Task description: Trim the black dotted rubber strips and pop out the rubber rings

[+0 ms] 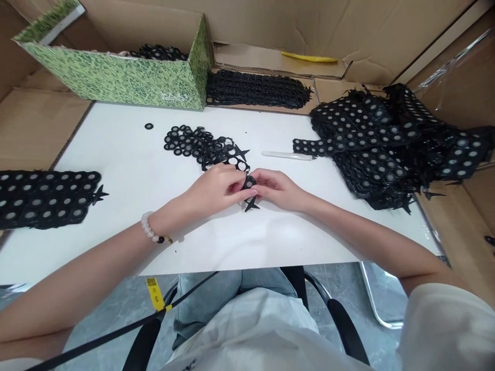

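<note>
Over the middle of the white table, my left hand (220, 188) and my right hand (280, 189) meet fingertip to fingertip. Both are closed on a small black strip of rings (249, 182), pinched between thumbs and fingers. A pointed star-shaped end of the strip sticks out below my fingers, and part of the strip is hidden by them. Just beyond my left hand lies a heap of loose black rings (185, 140) with pale centres. Emptied black ring frames (222, 150) lie at its right side, close to my knuckles.
A white pen-like tool (288, 155) lies right of centre. Black perforated sheets (371, 149) are piled at the right; more sheets (46, 198) lie left and a stack (259, 88) at the back. A green patterned box (127, 77) holds black pieces. One ring (149, 126) lies apart.
</note>
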A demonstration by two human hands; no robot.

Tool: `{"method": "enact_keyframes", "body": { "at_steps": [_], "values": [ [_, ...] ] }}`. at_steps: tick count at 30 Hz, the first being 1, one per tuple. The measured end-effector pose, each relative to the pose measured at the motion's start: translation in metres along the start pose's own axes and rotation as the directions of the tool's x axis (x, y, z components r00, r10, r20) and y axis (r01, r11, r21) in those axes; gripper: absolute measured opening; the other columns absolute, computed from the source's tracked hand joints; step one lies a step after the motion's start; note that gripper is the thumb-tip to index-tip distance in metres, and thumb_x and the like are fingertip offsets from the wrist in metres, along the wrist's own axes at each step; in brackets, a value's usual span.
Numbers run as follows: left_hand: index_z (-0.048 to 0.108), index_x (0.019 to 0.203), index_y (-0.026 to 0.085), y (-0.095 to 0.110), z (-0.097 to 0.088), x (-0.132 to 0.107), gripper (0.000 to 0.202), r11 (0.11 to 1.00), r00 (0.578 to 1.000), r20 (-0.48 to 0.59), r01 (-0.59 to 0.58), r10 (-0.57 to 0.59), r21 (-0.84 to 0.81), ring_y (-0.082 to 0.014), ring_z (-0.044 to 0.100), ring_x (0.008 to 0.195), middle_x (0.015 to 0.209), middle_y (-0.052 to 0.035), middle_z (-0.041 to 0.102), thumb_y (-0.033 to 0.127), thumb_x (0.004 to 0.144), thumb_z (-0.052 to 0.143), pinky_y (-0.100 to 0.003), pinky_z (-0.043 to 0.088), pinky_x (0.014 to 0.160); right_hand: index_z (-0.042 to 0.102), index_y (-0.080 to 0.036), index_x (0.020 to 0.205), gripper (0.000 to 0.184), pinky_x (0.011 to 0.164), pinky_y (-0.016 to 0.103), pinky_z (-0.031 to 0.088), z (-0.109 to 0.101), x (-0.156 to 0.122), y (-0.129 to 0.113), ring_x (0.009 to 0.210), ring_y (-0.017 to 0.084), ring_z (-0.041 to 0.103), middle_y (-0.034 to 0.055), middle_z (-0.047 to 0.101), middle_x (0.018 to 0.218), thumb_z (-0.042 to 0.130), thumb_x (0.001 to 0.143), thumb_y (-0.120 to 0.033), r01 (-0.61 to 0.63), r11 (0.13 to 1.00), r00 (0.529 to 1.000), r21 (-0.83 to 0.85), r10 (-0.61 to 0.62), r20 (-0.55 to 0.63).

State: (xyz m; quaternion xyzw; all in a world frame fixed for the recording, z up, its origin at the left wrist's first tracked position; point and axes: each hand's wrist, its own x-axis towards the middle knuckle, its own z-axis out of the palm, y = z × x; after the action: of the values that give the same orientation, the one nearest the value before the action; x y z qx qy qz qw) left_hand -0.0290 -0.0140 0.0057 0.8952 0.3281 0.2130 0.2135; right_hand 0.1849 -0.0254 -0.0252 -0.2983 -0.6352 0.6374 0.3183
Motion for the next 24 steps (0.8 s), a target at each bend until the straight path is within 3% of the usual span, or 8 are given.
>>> {"method": "enact_keyframes", "body": {
  "at_steps": [5, 9, 12, 18, 21, 24],
  "values": [
    [0.041, 0.063, 0.022, -0.0021, -0.0003, -0.0006, 0.042, 0.998, 0.999, -0.004, 0.046, -0.046, 0.037, -0.0171, 0.048, 0.06, 0.06, -0.0003, 0.051, 0.044, 0.093, 0.058, -0.03, 0.034, 0.059, 0.064, -0.017, 0.099, 0.035, 0.071, 0.025, 0.054, -0.0014, 0.0013, -0.0015, 0.078, 0.012, 0.062, 0.0036, 0.067, 0.093, 0.064, 0.094, -0.051, 0.05, 0.998, 0.999, -0.048, -0.05, 0.012],
    [0.051, 0.067, 0.02, -0.001, -0.0023, -0.0012, 0.039, 0.988, 0.996, 0.057, -0.075, 0.068, 0.138, -0.0191, 0.05, 0.062, 0.064, -0.0035, 0.055, 0.042, 0.099, 0.049, -0.032, 0.038, 0.064, 0.062, -0.017, 0.086, 0.036, 0.07, 0.026, 0.053, -0.0022, 0.0014, 0.0014, 0.073, 0.012, 0.061, 0.0018, 0.065, 0.082, 0.07, 0.09, -0.051, 0.003, 1.0, 1.0, -0.019, -0.003, -0.004],
    [0.059, 0.073, 0.018, -0.0012, -0.0035, -0.0019, 0.038, 0.968, 0.984, 0.11, -0.157, 0.138, 0.194, -0.0204, 0.053, 0.066, 0.067, -0.0054, 0.058, 0.042, 0.1, 0.048, -0.033, 0.041, 0.069, 0.061, -0.017, 0.083, 0.034, 0.068, 0.026, 0.049, -0.0023, 0.0012, 0.0026, 0.073, 0.012, 0.059, 0.001, 0.064, 0.081, 0.075, 0.087, -0.048, 0.047, 0.999, 0.999, -0.026, -0.047, -0.005],
    [0.064, 0.08, 0.017, -0.0008, -0.003, -0.0031, 0.04, 0.964, 0.977, 0.131, -0.19, 0.167, 0.185, -0.0213, 0.055, 0.069, 0.073, -0.0074, 0.061, 0.042, 0.102, 0.042, -0.035, 0.044, 0.071, 0.058, -0.018, 0.089, 0.03, 0.07, 0.025, 0.047, -0.0016, -0.0001, -0.0002, 0.073, 0.011, 0.057, -0.0008, 0.059, 0.083, 0.068, 0.094, -0.046, 0.077, 0.997, 0.994, -0.011, -0.076, 0.083],
    [0.061, 0.078, 0.018, 0.0023, -0.0021, -0.0031, 0.036, 0.979, 0.982, 0.09, -0.173, 0.164, 0.105, -0.0218, 0.055, 0.07, 0.072, -0.0071, 0.06, 0.031, 0.101, 0.037, -0.036, 0.044, 0.071, 0.056, -0.019, 0.091, 0.031, 0.071, 0.024, 0.05, -0.0012, 0.0007, 0.0008, 0.075, 0.011, 0.06, -0.0009, 0.06, 0.083, 0.067, 0.094, -0.047, 0.054, 0.996, 0.995, 0.068, -0.059, 0.075],
    [0.053, 0.071, 0.021, -0.0018, -0.0044, -0.001, 0.031, 0.995, 0.995, -0.054, -0.083, 0.08, -0.051, -0.0203, 0.053, 0.067, 0.068, -0.0051, 0.057, 0.026, 0.097, 0.036, -0.036, 0.043, 0.067, 0.054, -0.02, 0.092, 0.033, 0.065, 0.023, 0.048, -0.0018, 0.0032, 0.003, 0.07, 0.011, 0.06, -0.0009, 0.062, 0.081, 0.066, 0.094, -0.051, 0.059, 0.99, 0.998, 0.125, -0.062, 0.023]
  ]
}}
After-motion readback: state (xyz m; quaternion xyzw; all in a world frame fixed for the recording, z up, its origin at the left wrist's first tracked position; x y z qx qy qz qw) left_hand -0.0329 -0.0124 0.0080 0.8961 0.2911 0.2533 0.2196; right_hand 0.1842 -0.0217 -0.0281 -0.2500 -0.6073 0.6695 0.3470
